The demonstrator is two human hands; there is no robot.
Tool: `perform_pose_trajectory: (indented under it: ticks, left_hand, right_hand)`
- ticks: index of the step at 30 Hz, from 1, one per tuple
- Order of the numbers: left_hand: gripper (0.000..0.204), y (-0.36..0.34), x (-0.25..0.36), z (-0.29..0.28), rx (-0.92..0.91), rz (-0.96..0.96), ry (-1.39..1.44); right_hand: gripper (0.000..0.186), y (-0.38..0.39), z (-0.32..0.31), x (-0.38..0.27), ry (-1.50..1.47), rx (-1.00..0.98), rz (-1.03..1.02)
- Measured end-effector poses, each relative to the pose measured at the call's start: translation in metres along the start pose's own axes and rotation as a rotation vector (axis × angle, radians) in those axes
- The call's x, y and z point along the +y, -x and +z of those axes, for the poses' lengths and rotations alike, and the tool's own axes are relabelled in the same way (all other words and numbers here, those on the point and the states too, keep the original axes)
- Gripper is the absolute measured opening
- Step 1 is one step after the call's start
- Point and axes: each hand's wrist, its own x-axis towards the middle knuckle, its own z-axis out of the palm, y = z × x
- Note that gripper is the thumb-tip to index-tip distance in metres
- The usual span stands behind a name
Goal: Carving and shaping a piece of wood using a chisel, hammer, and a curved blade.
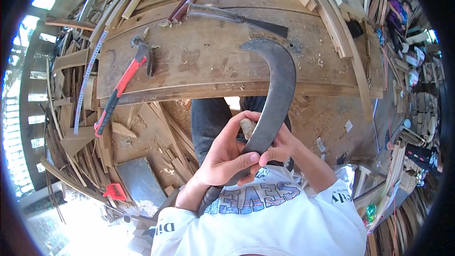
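White cloth shirt lies below the dark metal sickle; its long axis runs forward-right, crescent tip hooking left. Left hand and right hand grip the lower blade, fingers closed.

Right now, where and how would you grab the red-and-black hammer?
I'd take the hammer by its black grip, from the person's side of the bench: the grip seems to jut past the near edge, likely leaving room to wrap around it, and the metal head lies farther away, over the bench top.
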Motion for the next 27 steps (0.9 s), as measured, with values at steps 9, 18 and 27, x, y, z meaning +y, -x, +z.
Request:
perform_pose_trajectory:
  ticks: [9,18,27]
  left_hand:
    - [0.044,0.011,0.015,-0.032,0.196,0.179,0.219]
    - [0.074,0.000,0.011,-0.001,-0.048,-0.073,0.185]
    - [0.084,-0.016,0.009,0.007,-0.118,-0.058,0.094]
  right_hand:
    - [0.049,0.017,-0.008,-0.031,0.341,-0.197,-0.010]
    - [0.052,-0.008,-0.009,-0.015,0.299,0.103,-0.176]
    - [0.103,-0.013,-0.013,-0.021,0.034,0.095,-0.045]
